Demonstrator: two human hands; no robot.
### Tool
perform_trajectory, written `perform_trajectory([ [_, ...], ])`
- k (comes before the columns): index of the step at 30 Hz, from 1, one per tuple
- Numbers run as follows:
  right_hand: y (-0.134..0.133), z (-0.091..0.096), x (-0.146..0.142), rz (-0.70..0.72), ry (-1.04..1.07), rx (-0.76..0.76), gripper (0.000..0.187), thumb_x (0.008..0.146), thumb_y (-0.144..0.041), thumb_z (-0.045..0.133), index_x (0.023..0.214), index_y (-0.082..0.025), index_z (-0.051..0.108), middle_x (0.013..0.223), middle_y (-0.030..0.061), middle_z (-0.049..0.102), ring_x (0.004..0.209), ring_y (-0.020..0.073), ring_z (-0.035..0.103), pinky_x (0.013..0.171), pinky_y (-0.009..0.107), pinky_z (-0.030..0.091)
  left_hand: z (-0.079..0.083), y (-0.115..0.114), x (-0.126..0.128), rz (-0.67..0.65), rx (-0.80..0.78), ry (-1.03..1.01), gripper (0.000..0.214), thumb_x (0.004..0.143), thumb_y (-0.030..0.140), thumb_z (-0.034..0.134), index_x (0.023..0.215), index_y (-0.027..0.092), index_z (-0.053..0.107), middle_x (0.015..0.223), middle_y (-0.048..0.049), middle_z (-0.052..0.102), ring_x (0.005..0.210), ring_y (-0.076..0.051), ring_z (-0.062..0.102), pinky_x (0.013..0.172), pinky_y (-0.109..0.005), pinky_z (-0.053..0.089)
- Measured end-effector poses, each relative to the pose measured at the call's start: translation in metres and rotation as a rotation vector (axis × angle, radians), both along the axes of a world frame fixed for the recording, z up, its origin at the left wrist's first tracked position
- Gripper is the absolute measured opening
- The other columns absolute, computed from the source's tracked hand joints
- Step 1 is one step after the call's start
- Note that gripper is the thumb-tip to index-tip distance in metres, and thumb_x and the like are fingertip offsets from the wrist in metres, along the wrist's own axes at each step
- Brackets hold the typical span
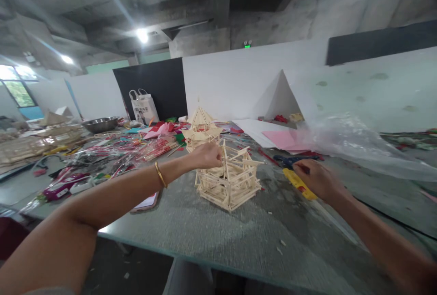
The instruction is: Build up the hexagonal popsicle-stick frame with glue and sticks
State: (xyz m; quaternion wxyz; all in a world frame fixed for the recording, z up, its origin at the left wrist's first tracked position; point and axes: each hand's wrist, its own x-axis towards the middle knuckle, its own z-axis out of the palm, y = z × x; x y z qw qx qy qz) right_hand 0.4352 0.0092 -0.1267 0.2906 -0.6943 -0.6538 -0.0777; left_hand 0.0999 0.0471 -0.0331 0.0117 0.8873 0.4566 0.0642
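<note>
Wooden-stick pavilion model point(228, 195) sat mid-frame, seemingly mid-assembly; left hand point(209, 155) curled at top, right hand point(312, 175) centre right, grips unclear; next move likely needed steadiness.

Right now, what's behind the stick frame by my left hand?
Behind the stick frame stands a pointed stick model. Its lower part is covered by your left hand and the frame, so I can't see that.

Unreadable lettering point(142, 112) on white bag point(146, 102) and green sign point(247, 46)
</note>
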Motion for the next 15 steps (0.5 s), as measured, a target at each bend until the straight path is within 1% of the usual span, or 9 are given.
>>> perform_trajectory([
  [4, 0.0002, -0.0008, -0.0001, 0.002, 0.009, -0.017, 0.027, 0.075, -0.039, 0.041, 0.070, -0.020, 0.060, 0.077, 0.0060, 0.062, 0.071, 0.0210, 0.056, 0.065, 0.029, 0.037, -0.0008, 0.0018, -0.0001, -0.002, 0.006, 0.017, 0.020, 0.070, 0.020, 0.058, 0.079, 0.014, 0.075, 0.070, -0.0029, 0.068, 0.067, -0.015, 0.059, 0.056, -0.022, 0.036],
  [10, 0.0030, -0.0035, 0.0022, -0.012, 0.029, -0.032, 0.032, 0.075, -0.045, 0.040, 0.070, -0.020, 0.060, 0.081, 0.0076, 0.064, 0.075, 0.0226, 0.057, 0.066, 0.030, 0.038, 0.0010, -0.0023, 0.0010, -0.006, 0.037, 0.032, 0.019, 0.071, 0.019, 0.058, 0.078, 0.014, 0.075, 0.069, -0.0036, 0.068, 0.068, -0.016, 0.060, 0.056, -0.023, 0.036],
  [15, 0.0028, -0.0033, 0.0017, -0.014, 0.028, -0.049, 0.038, 0.071, -0.051, 0.038, 0.069, -0.021, 0.061, 0.074, 0.0074, 0.062, 0.069, 0.0234, 0.057, 0.062, 0.032, 0.037, 0.0013, -0.0047, 0.0018, 0.003, 0.038, 0.036, 0.019, 0.071, 0.019, 0.058, 0.077, 0.014, 0.074, 0.068, -0.0037, 0.068, 0.066, -0.016, 0.061, 0.055, -0.023, 0.036],
])
